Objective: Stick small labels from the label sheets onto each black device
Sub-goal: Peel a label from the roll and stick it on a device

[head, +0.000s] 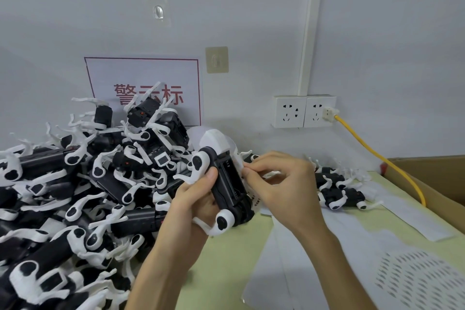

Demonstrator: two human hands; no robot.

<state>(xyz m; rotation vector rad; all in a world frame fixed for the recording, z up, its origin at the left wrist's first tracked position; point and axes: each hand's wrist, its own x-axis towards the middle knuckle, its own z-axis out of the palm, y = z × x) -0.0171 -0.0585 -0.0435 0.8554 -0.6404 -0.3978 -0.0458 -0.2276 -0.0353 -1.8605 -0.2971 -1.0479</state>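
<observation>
- Head view: the pile of black devices point(75, 196) fills the left half of the frame, heaped against the wall. We judge this is the unlabelled stock, kept close beside the holding hand.
- The label sheets point(314, 272) lie flat on the table point(226, 272) at lower right, under the working hand. We think that keeps each peel short. Their print is too small to read.
- A cardboard box point(432, 184) sits at the right edge, open. A few devices point(337, 191) lie apart on the table just left of it, perhaps the finished ones.
- The wall sign point(143, 75), upper left of centre, reads 警示标 in red. The pile hides its lower part.
- The held device point(229, 184) is at centre frame, raised off the table and tilted, with its open black side turned towards us.
- The left hand point(193, 199) grips it from the left, thumb across one white end piece, to steady it.
- The right hand point(279, 184) has thumb and forefinger pinched at the device's right edge. We judge they pinch a small label, too tiny to make out.
</observation>
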